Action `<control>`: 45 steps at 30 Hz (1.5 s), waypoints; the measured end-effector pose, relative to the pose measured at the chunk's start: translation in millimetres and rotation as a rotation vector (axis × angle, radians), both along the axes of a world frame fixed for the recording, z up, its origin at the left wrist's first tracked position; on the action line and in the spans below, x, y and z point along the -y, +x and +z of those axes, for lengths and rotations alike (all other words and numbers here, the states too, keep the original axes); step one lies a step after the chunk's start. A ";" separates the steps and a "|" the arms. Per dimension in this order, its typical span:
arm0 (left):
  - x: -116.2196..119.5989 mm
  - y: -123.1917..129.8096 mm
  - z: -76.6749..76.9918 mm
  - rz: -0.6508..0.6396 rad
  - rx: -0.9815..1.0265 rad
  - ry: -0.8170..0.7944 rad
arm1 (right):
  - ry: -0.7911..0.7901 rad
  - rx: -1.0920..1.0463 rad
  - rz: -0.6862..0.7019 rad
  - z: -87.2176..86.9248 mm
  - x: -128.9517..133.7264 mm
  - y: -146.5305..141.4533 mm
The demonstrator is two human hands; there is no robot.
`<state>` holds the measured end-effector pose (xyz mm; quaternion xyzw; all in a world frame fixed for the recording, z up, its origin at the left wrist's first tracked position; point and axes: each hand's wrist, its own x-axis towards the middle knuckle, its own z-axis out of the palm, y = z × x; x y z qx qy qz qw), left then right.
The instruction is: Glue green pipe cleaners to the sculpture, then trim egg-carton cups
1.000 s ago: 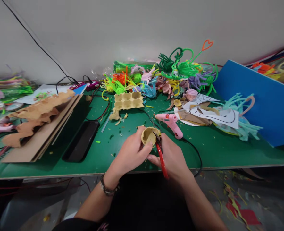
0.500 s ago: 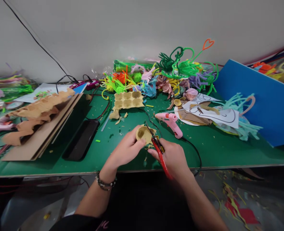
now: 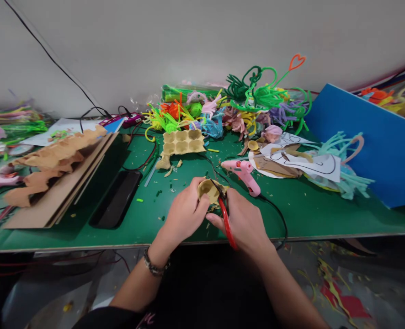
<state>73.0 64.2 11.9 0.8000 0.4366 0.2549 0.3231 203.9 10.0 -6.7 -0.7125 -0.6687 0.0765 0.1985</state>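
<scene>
A small tan egg-carton cup (image 3: 208, 192) is pinched in my left hand (image 3: 189, 208), its hollow side facing up. My right hand (image 3: 242, 219) grips red-handled scissors (image 3: 227, 224), whose dark blades reach over the cup's right edge. Tan scraps lie on the green table (image 3: 175, 224) below and around both hands. Beyond the cup rests a tan egg-carton piece (image 3: 183, 142) with several hollows. To the right of the cup lies a pink glue gun (image 3: 245, 173), its nozzle pointing left.
A black phone (image 3: 116, 199) and stacked cardboard (image 3: 56, 201) lie on the left. Colourful pipe cleaners (image 3: 260, 98) are heaped along the wall. Paper cutouts (image 3: 312, 165) lie at right before a blue board (image 3: 367, 151). The glue gun's cable (image 3: 279, 211) curves to the table's front edge.
My left hand and the cup have shifted slightly right and the cup has turned. The scissors have turned more upright, with their blades now over the cup's rim.
</scene>
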 end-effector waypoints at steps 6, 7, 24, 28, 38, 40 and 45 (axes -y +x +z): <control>-1.6 -4.7 11.4 -0.022 -0.110 0.010 | -0.050 -0.023 -0.010 2.7 -1.0 2.7; -2.4 -5.5 12.3 -0.026 -0.109 0.007 | -0.058 -0.007 -0.020 3.0 -1.0 2.8; -14.2 -6.7 -8.7 -0.018 0.438 -0.173 | 0.133 -0.231 0.029 -5.3 2.7 11.6; -8.2 3.2 -14.6 0.111 0.621 -0.228 | 0.142 -0.256 0.100 -5.5 6.4 1.8; 7.9 15.5 -20.6 0.139 0.708 -0.084 | 0.123 -0.388 0.198 -4.3 8.4 -12.3; 6.5 15.4 -23.4 0.144 0.678 -0.040 | 0.090 -0.389 0.207 -2.7 10.1 -12.1; 0.9 12.9 -29.1 0.078 0.599 -0.020 | 0.100 -0.400 0.240 2.0 12.8 -9.9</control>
